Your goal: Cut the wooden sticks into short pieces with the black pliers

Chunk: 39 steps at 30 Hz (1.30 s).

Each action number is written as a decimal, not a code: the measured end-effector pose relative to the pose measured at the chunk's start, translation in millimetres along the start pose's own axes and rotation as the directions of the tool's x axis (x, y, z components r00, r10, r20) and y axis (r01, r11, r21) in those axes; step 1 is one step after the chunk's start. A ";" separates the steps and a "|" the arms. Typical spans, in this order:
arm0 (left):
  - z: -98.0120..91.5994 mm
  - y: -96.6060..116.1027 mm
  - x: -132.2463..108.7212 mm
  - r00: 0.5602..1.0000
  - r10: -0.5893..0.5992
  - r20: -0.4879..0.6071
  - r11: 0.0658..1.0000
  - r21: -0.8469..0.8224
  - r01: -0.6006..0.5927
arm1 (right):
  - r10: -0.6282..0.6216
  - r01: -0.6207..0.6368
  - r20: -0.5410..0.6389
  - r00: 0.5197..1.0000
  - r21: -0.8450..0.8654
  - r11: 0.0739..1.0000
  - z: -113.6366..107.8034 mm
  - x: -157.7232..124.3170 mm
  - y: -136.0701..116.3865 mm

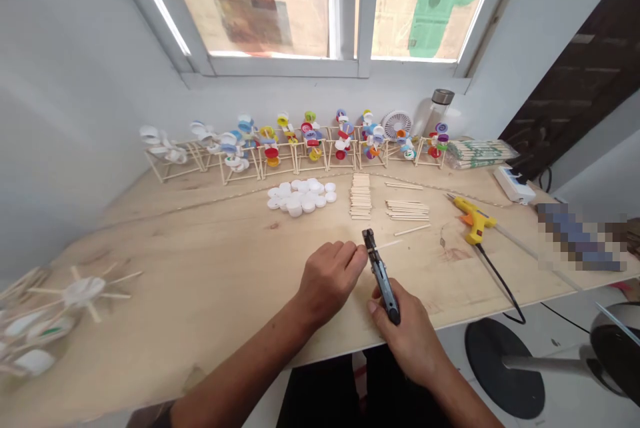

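My right hand (407, 335) is wrapped round the handles of a dark grey hand tool (383, 281), whose black jaws point away from me. Close by on the left, my left hand (333, 278) is closed, its fingertips at the tool's jaws. A thin pale strip (391, 244) shows just right of the jaws; whether my left fingers hold its other end is hidden. Beyond the hands lie a cluster of white bottle caps (295, 207), a stack of short wooden sticks (361, 198) and a pile of longer sticks (407, 210).
Stick frames with coloured caps (270, 155) line the back. A yellow glue gun (475, 218) with a black cord lies right, near a white power strip (514, 186). Stick-and-cap wheels (84, 291) sit left. A glass bottle (439, 115) and small fan (397, 125) stand behind.
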<state>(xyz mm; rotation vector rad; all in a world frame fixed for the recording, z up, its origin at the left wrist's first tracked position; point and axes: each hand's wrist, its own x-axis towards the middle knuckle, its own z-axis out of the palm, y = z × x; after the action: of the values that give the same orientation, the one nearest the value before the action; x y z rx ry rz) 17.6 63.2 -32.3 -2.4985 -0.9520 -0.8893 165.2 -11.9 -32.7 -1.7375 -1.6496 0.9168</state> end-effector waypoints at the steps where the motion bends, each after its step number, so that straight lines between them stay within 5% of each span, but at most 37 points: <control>1: -1.1 -0.3 -0.5 1.000 0.026 -0.006 1.000 0.012 -0.026 | -0.001 0.000 0.010 1.000 0.026 1.000 -0.9 -2.2 -0.6; 6: -0.4 -7.4 -3.2 0.986 0.165 -0.022 0.986 0.033 -0.164 | 0.014 -0.062 0.152 0.988 0.315 0.947 -1.1 -10.9 -2.6; 10: 1.6 -6.4 -4.5 0.987 0.155 -0.035 0.988 0.019 -0.154 | -0.005 -0.103 0.226 0.974 0.467 0.878 1.0 -15.5 -4.2; 16: -12.8 14.7 -3.3 0.986 -0.134 0.103 0.959 -0.237 0.155 | -0.002 -0.003 0.040 0.999 0.131 0.991 -4.3 -23.8 -4.1; 22: -33.2 23.8 -1.1 0.908 -0.268 0.323 0.718 -0.561 0.411 | -0.063 0.058 -0.026 0.998 -0.151 0.987 -7.0 -29.7 -3.6; 28: -42.6 22.2 3.5 0.824 -0.304 0.477 0.457 -0.686 0.566 | -0.109 0.101 -0.032 0.994 -0.201 0.974 -7.0 -31.2 -0.6; 39: -50.1 4.7 9.4 0.674 -0.061 0.736 -0.024 -0.676 0.736 | -0.152 0.145 -0.019 0.988 -0.194 0.970 -4.7 -29.0 0.2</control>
<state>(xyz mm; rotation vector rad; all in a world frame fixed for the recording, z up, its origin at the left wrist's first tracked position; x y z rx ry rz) 4.4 39.8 11.2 -3.8561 -1.9366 -1.4134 168.9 -40.6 -27.3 -1.7149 -1.8702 0.6742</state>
